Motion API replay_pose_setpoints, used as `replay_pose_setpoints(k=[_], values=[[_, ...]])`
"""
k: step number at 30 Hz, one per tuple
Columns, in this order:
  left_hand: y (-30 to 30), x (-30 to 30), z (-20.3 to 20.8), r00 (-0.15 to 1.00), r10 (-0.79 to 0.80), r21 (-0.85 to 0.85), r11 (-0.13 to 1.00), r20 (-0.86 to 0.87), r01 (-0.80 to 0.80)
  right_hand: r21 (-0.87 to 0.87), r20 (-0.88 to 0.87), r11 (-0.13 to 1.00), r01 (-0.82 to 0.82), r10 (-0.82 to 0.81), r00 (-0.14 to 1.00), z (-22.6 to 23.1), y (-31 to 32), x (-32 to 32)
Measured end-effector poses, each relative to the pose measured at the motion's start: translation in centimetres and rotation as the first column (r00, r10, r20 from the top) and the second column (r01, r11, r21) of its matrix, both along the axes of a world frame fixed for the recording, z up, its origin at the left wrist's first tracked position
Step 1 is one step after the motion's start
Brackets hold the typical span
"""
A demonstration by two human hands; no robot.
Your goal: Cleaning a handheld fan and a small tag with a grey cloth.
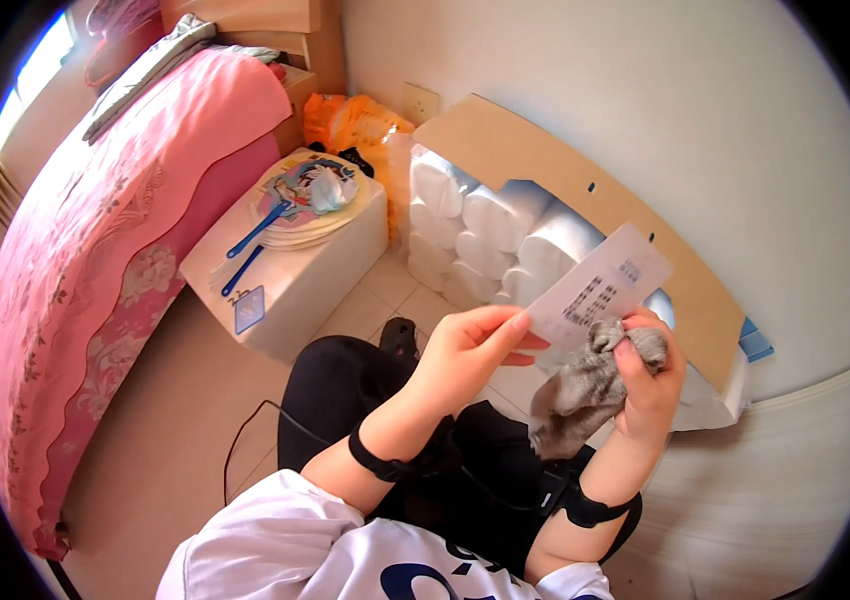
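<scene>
Pink bedding (160, 165) is spread at upper left. Right of centre, a white card (605, 282) is pinched at its lower-left edge by thumb and fingers of the left hand (473, 345); just below it, a grey cloth (580, 392) is bunched in the curled fingers of the right hand (654, 375), its loose end hanging to their lower left.

Print on white card (602, 283) is too small to read, its lower edge partly hidden behind grey cloth (581, 398).
</scene>
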State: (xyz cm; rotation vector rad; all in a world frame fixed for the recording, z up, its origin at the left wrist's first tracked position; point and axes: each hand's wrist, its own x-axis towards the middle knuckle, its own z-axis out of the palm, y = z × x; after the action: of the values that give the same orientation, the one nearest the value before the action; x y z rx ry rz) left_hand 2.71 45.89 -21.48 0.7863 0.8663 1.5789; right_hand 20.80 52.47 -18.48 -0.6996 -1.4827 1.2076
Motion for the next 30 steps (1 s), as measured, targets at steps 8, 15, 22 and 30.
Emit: replay_pose_setpoints(k=[8,15,22,30], values=[[0.3,-3.8,-3.3,0.983,-0.184,0.114,0.976,-0.023,0.185,-0.128,0.401,0.98,-0.15,0.19,0.896,-1.4,0.6,-3.4],[0.6,-2.8,-3.6,0.993,-0.071,0.041,0.997,0.092,0.067,0.071,0.416,0.995,-0.07,0.034,0.909,-2.0,-0.6,-4.9],[0.4,-1.9,-4.4,0.989,-0.069,0.071,0.996,0.129,0.06,0.656,0.425,0.749,0.086,-0.462,0.778,-3.1,-2.7,-8.0],[0.2,-1.0,-3.5,0.96,0.106,0.158,0.985,-0.26,-0.066,0.574,0.406,0.798,0.184,-0.473,0.782,-3.5,-1.5,-7.5]])
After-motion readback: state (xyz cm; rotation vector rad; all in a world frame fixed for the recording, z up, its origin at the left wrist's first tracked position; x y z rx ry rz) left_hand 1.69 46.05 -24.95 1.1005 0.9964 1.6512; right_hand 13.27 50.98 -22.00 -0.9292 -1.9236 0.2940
